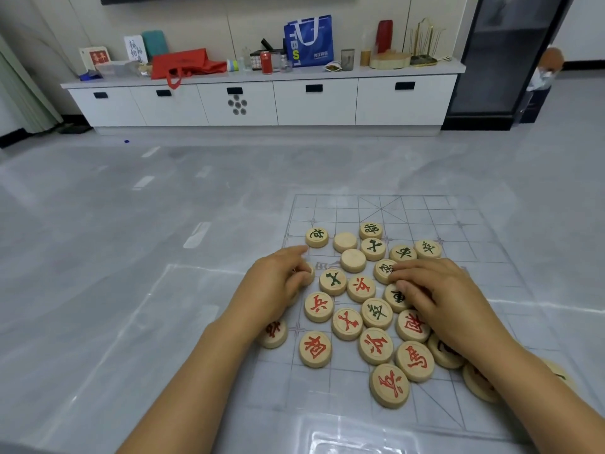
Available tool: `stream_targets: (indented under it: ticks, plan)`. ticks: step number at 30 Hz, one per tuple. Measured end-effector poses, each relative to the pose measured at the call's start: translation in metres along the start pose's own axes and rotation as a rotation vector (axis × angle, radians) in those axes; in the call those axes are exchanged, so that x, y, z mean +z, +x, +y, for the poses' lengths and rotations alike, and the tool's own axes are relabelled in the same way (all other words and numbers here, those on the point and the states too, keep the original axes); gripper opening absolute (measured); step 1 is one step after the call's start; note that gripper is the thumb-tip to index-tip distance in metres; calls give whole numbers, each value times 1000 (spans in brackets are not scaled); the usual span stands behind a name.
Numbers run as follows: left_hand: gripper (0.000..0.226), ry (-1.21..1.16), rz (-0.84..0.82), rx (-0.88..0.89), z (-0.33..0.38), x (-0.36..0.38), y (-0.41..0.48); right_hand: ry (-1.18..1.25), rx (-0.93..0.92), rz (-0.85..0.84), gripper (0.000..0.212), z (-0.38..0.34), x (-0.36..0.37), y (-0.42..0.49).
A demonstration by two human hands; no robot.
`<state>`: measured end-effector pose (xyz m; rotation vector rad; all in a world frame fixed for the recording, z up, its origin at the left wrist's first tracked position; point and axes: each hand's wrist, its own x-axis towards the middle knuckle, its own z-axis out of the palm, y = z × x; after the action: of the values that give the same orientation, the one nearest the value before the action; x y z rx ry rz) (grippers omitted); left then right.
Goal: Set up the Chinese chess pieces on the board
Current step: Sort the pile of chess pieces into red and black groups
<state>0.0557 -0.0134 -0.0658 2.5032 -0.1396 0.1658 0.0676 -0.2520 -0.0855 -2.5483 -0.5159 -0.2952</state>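
A clear plastic chess board [465,224] with a printed grid lies on the grey floor. Several round wooden pieces [347,323] with red or green characters sit jumbled in a heap across its middle; two lie blank side up [353,260]. My left hand [273,286] rests at the heap's left edge, fingers curled around a piece [307,273] that is mostly hidden. My right hand [438,299] lies palm down over the heap's right side, fingertips touching a green-marked piece [383,269] and covering several others.
A long white cabinet [262,103] stands along the far wall, topped with bags, cans and boxes. A dark glass-door unit [504,60] is at the back right. Grey glossy floor [131,257] surrounds the board on all sides.
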Motion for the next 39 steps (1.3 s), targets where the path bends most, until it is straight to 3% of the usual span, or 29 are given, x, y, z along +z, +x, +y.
stream_targets:
  ticks: [4, 8, 11, 16, 18, 22, 25, 30, 39]
  plan:
    - [22, 2, 92, -210, -12, -18, -4, 16, 6, -33, 18, 0, -1, 1]
    - [32, -86, -132, -461, -23, -39, -10, -6, 15, -53, 22, -2, -1, 1]
    - [33, -111, -225, -456, -18, -36, -13, -15, 14, -62, 25, -4, -1, 1]
    - [27, -126, -206, -459, -15, -33, -11, -20, 6, -52, 26, -4, -1, 1]
    - [21, -163, -132, -442, -16, -31, -10, -21, 7, -50, 26, -5, -1, 1]
    - [16, -26, 235, -256, -21, -28, -7, -31, 5, -57, 27, -5, -2, 1]
    - [15, 41, 272, -123, -20, -26, -11, -36, 7, -59, 27, -5, -3, 1]
    - [9, -179, 142, -180, -17, -19, -20, -44, 14, -73, 28, -6, -3, 2]
    - [14, -567, 202, -351, -19, -16, -11, -32, 32, -87, 26, -9, -4, 2]
